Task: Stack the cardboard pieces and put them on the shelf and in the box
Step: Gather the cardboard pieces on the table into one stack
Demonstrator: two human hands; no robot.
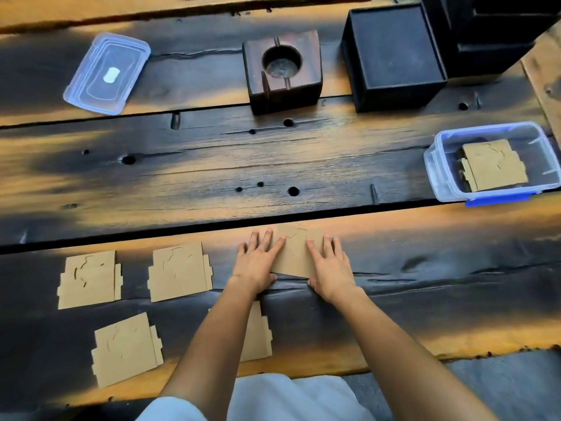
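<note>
A brown cardboard piece lies flat on the near plank of the table. My left hand and my right hand press on its two sides with straight fingers, thumbs at its near edge. Several more cardboard pieces lie to the left: one, another, a third, and one partly hidden under my left forearm. A clear plastic box with blue clips at the right holds a stack of cardboard pieces.
The box's clear lid lies at the far left. A dark wooden ashtray block stands at the back centre, a black square box to its right, and dark furniture behind that. The table edge is near me.
</note>
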